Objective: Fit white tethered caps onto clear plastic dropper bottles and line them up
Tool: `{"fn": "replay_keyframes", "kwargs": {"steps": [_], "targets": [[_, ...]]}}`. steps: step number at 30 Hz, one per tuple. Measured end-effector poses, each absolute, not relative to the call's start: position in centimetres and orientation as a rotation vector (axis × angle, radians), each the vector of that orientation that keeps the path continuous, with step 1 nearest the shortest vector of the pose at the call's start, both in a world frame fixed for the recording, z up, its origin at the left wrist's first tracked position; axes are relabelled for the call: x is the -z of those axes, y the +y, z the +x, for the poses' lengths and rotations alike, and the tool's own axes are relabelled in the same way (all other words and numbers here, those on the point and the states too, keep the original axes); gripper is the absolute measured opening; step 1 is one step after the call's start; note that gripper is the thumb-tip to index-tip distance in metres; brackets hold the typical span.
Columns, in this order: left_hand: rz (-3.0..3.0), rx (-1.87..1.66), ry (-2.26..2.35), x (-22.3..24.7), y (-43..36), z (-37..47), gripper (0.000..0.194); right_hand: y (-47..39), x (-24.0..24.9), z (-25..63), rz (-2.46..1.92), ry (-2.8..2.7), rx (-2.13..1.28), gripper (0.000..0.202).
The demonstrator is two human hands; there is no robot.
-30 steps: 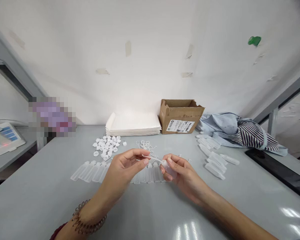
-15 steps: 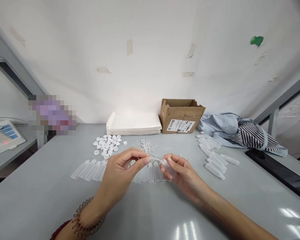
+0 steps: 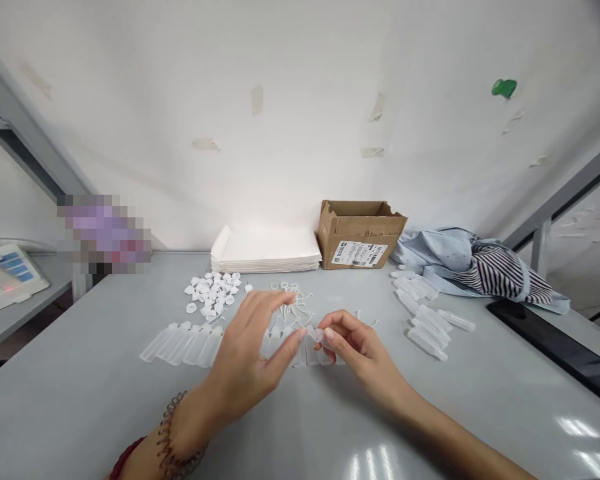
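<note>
My right hand [image 3: 357, 347] pinches a small translucent bottle [image 3: 316, 335] near its neck, above a row of similar bottles [image 3: 183, 345] lying on the grey table. My left hand [image 3: 253, 347] has its thumb and fingers spread apart, with the thumb tip close beside the held bottle and nothing held between them. Behind the hands lies a pile of thin white ringed strips [image 3: 293, 307]. White caps [image 3: 213, 293] are heaped to the left of it. My left hand hides part of the row.
White flat packs [image 3: 267, 250] are stacked at the wall beside an open cardboard box [image 3: 360, 233]. To the right are loose bottles [image 3: 427, 327], bunched cloth [image 3: 495, 267] and a black phone-like slab [image 3: 555, 347]. A white device [image 3: 10, 277] sits far left.
My left hand has opened its pinch and let go of the thin strip. The held bottle has turned and moved slightly left with my right hand. The view has shifted a little.
</note>
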State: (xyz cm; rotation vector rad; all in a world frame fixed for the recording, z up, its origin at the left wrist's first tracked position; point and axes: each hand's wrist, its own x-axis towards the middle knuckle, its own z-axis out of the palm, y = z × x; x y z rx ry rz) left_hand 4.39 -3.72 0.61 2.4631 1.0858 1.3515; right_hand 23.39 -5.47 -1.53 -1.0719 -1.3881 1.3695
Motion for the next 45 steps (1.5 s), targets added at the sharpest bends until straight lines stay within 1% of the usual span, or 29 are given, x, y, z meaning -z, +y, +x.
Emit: {"fn": "replay_keyframes", "kwargs": {"steps": [1, 3, 7, 11, 14, 18, 21, 24, 33, 36, 39, 45], "targets": [[2.536, -1.314, 1.003, -0.5, -3.8, 4.4, 0.031, -5.5, 1.5, 23.4, -1.068, -1.401, -1.359, 0.03], [2.632, -1.248, 0.864, -0.3, -3.9, 4.6, 0.029, -5.5, 1.5, 23.4, -1.043, -1.41, -1.357, 0.03], [2.583, -1.236, 0.834, 0.2, -4.0, 4.7, 0.024, -5.4, 1.5, 23.6, -0.974, -1.331, -1.467, 0.029], [2.384, -1.305, 0.964, 0.0, -3.8, 4.6, 0.026, -5.1, 1.6, 23.7, -0.931, -1.162, -1.606, 0.028], [2.168, -1.31, 1.043, -0.4, -3.9, 4.5, 0.02, -5.0, 1.6, 23.7, -0.897, -1.062, -1.668, 0.028], [1.813, -1.285, 1.061, -0.8, -4.0, 4.6, 0.015, -5.0, 1.4, 23.7, -0.894, -1.02, -1.681, 0.028], [1.623, -1.296, 1.067, -0.9, -4.0, 4.6, 0.015, -5.1, 1.3, 23.6, -0.906, -1.01, -1.68, 0.03], [1.547, -1.322, 1.059, -1.0, -3.8, 4.5, 0.017, -5.1, 1.3, 23.6, -0.913, -1.019, -1.672, 0.032], [1.458, -1.297, 0.991, -1.4, -4.1, 4.7, 0.022, -5.1, 1.4, 23.8, -0.88, -1.037, -1.671, 0.027], [1.416, -1.317, 1.026, -1.5, -3.9, 4.8, 0.029, -5.2, 1.4, 23.9, -0.893, -1.063, -1.617, 0.026], [1.392, -1.266, 1.09, -1.5, -3.6, 4.7, 0.034, -5.3, 1.3, 23.9, -0.927, -1.164, -1.469, 0.024], [1.472, -0.998, 1.036, -1.2, -3.8, 4.7, 0.032, -5.8, 1.2, 23.7, -1.029, -1.38, -1.162, 0.016]]}}
